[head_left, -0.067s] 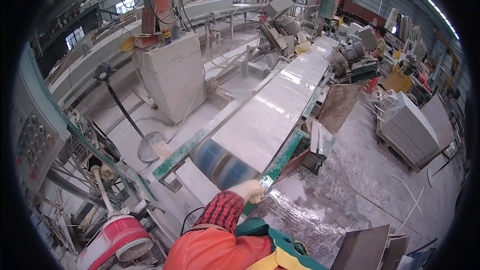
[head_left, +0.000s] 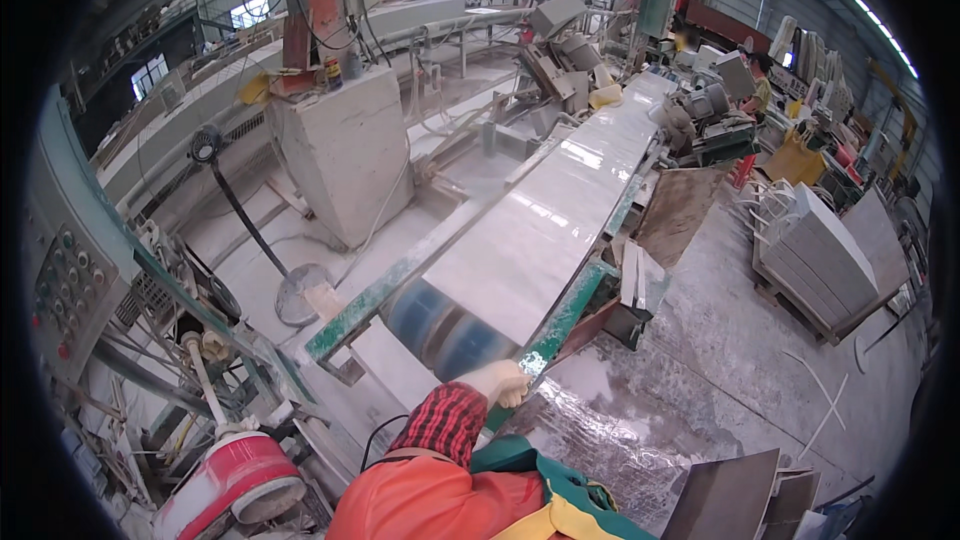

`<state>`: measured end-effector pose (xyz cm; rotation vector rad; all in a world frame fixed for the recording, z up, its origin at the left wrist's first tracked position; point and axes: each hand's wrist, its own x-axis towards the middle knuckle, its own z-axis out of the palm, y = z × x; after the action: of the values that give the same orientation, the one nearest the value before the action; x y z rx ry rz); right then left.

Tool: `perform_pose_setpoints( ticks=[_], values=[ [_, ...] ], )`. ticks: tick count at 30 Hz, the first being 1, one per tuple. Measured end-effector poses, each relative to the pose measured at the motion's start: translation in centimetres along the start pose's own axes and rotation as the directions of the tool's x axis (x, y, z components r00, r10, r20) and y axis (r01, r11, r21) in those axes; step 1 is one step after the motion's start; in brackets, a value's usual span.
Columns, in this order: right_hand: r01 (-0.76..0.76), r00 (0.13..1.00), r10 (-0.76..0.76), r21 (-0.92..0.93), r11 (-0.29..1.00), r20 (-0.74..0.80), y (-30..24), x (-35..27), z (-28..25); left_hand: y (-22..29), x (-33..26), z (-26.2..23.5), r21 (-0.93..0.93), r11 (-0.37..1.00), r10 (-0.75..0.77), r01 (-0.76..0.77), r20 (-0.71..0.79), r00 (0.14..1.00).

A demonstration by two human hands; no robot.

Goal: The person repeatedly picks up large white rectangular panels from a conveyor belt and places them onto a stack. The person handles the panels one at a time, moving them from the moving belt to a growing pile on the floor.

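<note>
My left hand (head_left: 497, 383), in a pale work glove, rests on the near end of a green metal rail (head_left: 562, 325). Its fingers look curled over the rail's edge. A checked red-and-black cuff and an orange sleeve lead back from it to the lower edge. Beside the hand turns or sits a blue roller (head_left: 468, 344), at the near end of a long pale conveyor belt (head_left: 515, 260) with wet, shiny patches. My right hand does not show.
At the left stand a button panel (head_left: 70, 285) and a red-and-white bucket-like object (head_left: 235, 485). A large stone block (head_left: 340, 155) rises beyond the belt. Motors (head_left: 705, 100) line the far right side. Stacked slabs (head_left: 815, 255) sit on the right; brown boards (head_left: 725, 495) lean nearby.
</note>
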<state>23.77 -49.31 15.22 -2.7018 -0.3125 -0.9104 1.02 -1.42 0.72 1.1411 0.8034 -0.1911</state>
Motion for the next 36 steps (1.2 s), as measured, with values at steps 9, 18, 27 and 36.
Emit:
perform_pose_setpoints(
  ticks=[9,18,27,36],
  values=[
    [-0.101,0.994,0.093,0.171,0.980,0.057,-0.2,0.2,0.3,-0.2,1.6,-0.7,0.118,0.984,-0.127,0.135,-0.069,0.990],
    [-0.174,0.984,0.157,0.253,0.952,0.086,0.3,0.3,-0.1,0.7,0.2,-1.1,0.147,0.983,-0.098,0.107,-0.064,0.993],
    [-0.230,0.973,0.220,0.254,0.939,0.071,0.8,-0.1,-0.6,2.1,-0.1,-0.8,0.214,0.944,-0.220,0.253,-0.166,0.961],
    [-0.297,0.955,0.291,0.258,0.919,0.063,1.5,-0.5,-0.9,1.9,0.3,-0.3,0.243,0.951,-0.154,0.190,-0.160,0.975]
  ],
)
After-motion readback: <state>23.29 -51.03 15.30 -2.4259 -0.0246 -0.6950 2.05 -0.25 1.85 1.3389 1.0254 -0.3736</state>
